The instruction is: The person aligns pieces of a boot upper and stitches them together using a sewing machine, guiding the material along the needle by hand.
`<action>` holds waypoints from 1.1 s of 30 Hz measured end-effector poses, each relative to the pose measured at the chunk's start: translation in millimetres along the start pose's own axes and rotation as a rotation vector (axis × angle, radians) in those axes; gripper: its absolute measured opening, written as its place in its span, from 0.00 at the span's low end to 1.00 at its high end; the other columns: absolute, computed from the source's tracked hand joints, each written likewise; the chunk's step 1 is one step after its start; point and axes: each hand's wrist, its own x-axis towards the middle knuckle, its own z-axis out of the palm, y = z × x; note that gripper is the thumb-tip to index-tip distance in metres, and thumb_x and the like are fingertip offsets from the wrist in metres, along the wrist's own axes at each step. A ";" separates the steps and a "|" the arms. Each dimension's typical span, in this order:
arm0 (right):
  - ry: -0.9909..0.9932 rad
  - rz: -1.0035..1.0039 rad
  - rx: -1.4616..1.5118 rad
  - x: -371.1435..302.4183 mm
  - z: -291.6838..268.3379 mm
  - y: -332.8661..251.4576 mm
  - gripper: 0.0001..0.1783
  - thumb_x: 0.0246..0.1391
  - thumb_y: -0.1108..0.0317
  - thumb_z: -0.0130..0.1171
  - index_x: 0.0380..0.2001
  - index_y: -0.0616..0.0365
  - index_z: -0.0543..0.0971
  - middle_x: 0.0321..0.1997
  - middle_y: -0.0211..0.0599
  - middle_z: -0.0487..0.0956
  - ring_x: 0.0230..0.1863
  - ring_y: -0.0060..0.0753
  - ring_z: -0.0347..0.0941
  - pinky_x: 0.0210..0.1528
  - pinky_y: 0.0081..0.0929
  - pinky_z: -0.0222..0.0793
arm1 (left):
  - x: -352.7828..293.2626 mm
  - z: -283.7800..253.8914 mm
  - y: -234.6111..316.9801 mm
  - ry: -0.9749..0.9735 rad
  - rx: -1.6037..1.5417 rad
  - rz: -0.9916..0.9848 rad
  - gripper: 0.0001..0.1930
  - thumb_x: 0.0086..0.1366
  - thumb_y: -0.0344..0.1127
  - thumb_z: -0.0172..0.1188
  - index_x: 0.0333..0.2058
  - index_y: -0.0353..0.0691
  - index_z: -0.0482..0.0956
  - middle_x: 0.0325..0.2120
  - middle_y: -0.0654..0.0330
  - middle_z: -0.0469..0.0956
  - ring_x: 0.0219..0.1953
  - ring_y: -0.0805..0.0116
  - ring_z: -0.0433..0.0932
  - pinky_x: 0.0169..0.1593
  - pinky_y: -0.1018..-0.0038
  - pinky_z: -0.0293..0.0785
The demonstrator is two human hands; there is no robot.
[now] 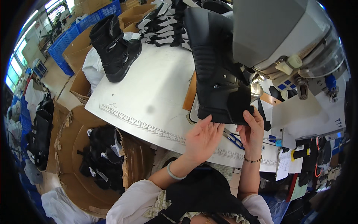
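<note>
A black boot upper [214,71], tall and ribbed along one side, lies stretched out under the grey head of a sewing machine [276,33]. My right hand [253,130] grips its near right corner, thumb on top. At the near left edge is my left hand [204,139], palm turned up, thumb and fingertips against the rim and fingers loosely extended, slightly blurred. Dark-blue-handled scissors [235,140] lie on the white table [149,86] between the two hands. The machine's needle area is mostly hidden behind the upper.
A finished-looking black boot [115,48] stands at the table's far left. Behind the upper are stacked black and grey cut pieces [164,26]. A cardboard box [71,156] of black parts sits at the left below the table. A ruler strip [141,125] follows the near edge.
</note>
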 end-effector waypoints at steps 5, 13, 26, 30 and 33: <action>0.000 -0.013 -0.011 -2.7 3.8 1.7 0.09 0.55 0.69 0.50 0.34 0.65 0.70 0.15 0.41 0.74 0.02 0.18 0.58 0.02 0.09 0.48 | -0.5 -9.6 -1.2 -0.109 -0.028 -0.015 0.12 0.64 0.31 0.44 0.45 0.34 0.68 0.49 0.60 0.68 0.56 0.69 0.60 0.64 0.69 0.46; 0.045 0.042 0.041 -3.0 6.2 -2.1 0.10 0.53 0.72 0.53 0.38 0.65 0.70 0.24 0.41 0.77 0.09 0.20 0.67 0.04 0.12 0.51 | 6.4 -4.1 -6.6 -0.110 0.150 0.052 0.18 0.66 0.37 0.39 0.53 0.38 0.61 0.52 0.61 0.65 0.57 0.68 0.58 0.63 0.69 0.46; -0.088 0.107 0.172 5.3 -18.3 -6.5 0.12 0.58 0.62 0.48 0.32 0.62 0.70 0.19 0.31 0.72 0.12 0.19 0.67 0.10 0.14 0.62 | 32.4 15.9 -24.9 0.245 0.828 0.158 0.10 0.61 0.36 0.52 0.39 0.38 0.70 0.28 0.63 0.74 0.24 0.74 0.72 0.22 0.79 0.64; -0.189 0.041 0.126 8.1 -24.7 -4.1 0.13 0.59 0.61 0.46 0.33 0.62 0.71 0.21 0.31 0.73 0.15 0.18 0.69 0.12 0.13 0.63 | 28.9 18.3 -25.2 0.229 0.884 0.148 0.18 0.62 0.42 0.48 0.46 0.36 0.68 0.39 0.59 0.74 0.43 0.69 0.72 0.47 0.72 0.67; -0.247 0.017 0.205 10.5 -29.4 3.3 0.13 0.59 0.62 0.45 0.33 0.62 0.71 0.21 0.31 0.73 0.16 0.17 0.70 0.12 0.13 0.64 | 29.7 25.0 -29.7 0.248 0.831 0.135 0.13 0.60 0.41 0.52 0.40 0.40 0.72 0.33 0.63 0.76 0.27 0.75 0.73 0.26 0.80 0.66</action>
